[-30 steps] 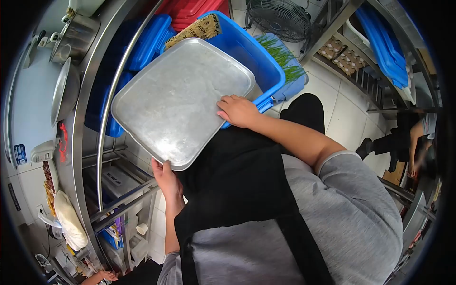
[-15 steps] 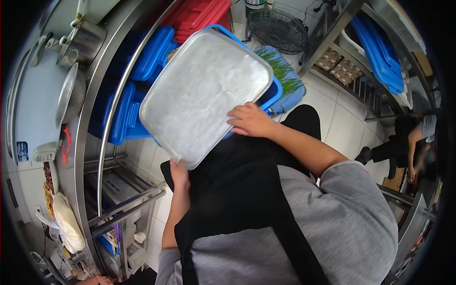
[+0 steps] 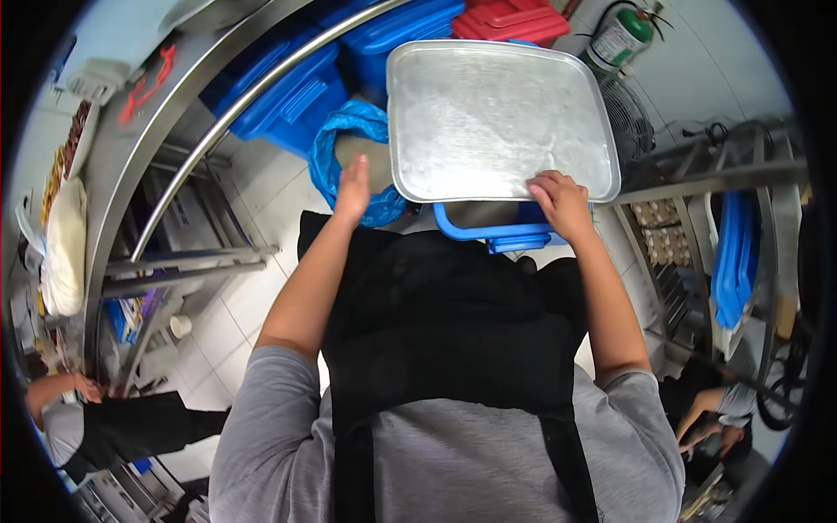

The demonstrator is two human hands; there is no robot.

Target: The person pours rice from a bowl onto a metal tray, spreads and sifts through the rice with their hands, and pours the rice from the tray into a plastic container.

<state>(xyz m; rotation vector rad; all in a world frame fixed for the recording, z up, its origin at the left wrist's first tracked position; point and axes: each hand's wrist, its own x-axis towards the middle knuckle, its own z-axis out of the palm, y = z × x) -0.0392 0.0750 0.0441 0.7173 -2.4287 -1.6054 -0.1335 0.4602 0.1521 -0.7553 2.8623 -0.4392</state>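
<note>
A large silver metal tray (image 3: 501, 118) lies across the top of a blue plastic bin (image 3: 471, 232), covering most of it. Its near right edge is held by my right hand (image 3: 562, 205), with fingers over the rim. My left hand (image 3: 353, 190) is off the tray, fingers stretched out and empty. It hovers by an open blue plastic bag (image 3: 384, 209), to the left of the tray. Inside that bag is something pale tan (image 3: 370, 157) that I cannot identify.
Lidded blue bins (image 3: 301, 100) and a red lid (image 3: 510, 22) stand behind. A curved metal rail (image 3: 196, 174) runs along the left counter. A fan (image 3: 626, 113) and green cylinder (image 3: 623, 39) are at back right. Co-workers (image 3: 131, 427) appear at both sides.
The tray has turned level and moved right over the blue bin. My left hand has let go of its edge. The blue bag has come into sight as the view turned.
</note>
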